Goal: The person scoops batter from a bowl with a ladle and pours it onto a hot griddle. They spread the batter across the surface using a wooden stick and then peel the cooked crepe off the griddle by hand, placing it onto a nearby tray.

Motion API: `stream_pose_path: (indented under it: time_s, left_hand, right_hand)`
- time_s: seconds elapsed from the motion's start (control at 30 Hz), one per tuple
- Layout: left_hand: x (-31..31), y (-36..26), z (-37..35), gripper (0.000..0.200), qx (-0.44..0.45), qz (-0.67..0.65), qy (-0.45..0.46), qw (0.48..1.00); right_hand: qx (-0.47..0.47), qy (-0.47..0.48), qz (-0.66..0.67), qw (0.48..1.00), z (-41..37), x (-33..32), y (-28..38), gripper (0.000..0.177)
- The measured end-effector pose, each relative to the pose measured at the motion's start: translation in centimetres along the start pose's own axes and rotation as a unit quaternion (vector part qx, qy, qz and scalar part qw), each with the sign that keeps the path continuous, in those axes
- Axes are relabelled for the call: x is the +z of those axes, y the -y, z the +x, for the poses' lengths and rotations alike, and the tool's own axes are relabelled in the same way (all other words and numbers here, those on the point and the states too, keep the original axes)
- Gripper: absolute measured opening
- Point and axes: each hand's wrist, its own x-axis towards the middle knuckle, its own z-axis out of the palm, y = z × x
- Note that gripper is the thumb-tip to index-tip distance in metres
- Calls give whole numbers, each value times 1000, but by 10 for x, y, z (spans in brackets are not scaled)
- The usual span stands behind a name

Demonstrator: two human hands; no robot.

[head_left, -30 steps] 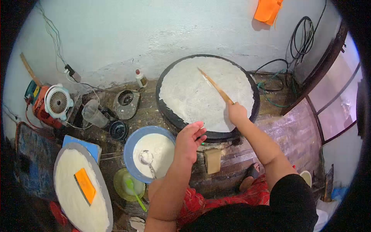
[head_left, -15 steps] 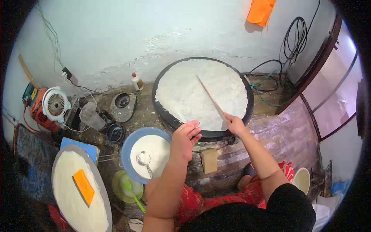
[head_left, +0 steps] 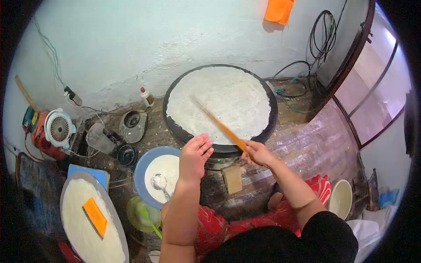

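Observation:
A thin white crepe point(head_left: 237, 96) covers most of a round black griddle point(head_left: 173, 128), leaving the dark rim bare. My right hand point(head_left: 258, 153) is closed round one end of a long flat wooden crepe spatula point(head_left: 223, 128) by the near edge. Its blade slants up and left over the crepe, the far tip smeared by motion. To the left, my left hand point(head_left: 195, 155) hovers at the griddle's near edge with its fingers apart, holding nothing. Below it stands a blue basin point(head_left: 142, 164) of white batter with a metal ladle point(head_left: 159, 182) in it.
An oval board point(head_left: 66, 193) at left bears white sheets and an orange-yellow scraper point(head_left: 95, 217). A green bowl point(head_left: 133, 219) holds a green spatula. Further back are a small fan point(head_left: 59, 127), a clear jug point(head_left: 98, 139) and a bottle point(head_left: 147, 97). A tan block point(head_left: 232, 179) lies before the griddle.
The wooden spatula has swung left and turned, now showing more of its broad face. My right hand has shifted a little left and nearer to me. The whole view has slid slightly.

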Motion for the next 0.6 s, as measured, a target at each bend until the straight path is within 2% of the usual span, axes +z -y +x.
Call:
stream_pose_path:
  time_s: [0.03, 0.07, 0.13, 0.2, 0.3, 0.43, 0.6]
  left_hand:
    - [-4, 2, 2, 31, -2, -11, 5, 1000]
    - [-4, 2, 2, 31, -5, -8, 6, 1000]
    - [-3, 0, 1, 30, -8, -3, 7, 1000]
    - [-4, 2, 0, 29, -5, 2, 6, 1000]
    - [-6, 3, 1, 29, -11, 3, 4, 1000]
    - [-5, 2, 1, 28, -18, 9, 0, 1000]
    - [-5, 3, 1, 29, -20, 15, -6, 1000]
  right_hand:
    - [1, -40, 90, 995, -6, 0, -6, 38]
    - [3, -43, 93, 995, -11, -2, -13, 38]
    - [-13, -112, 172, 979, -20, -11, -28, 39]
    - [-2, -140, 200, 970, -33, -20, -43, 39]
    - [44, -245, 240, 938, -45, -34, -56, 38]
    - [34, -234, 247, 940, -55, -44, -68, 39]
    - [74, -266, 199, 940, -56, -42, -77, 40]
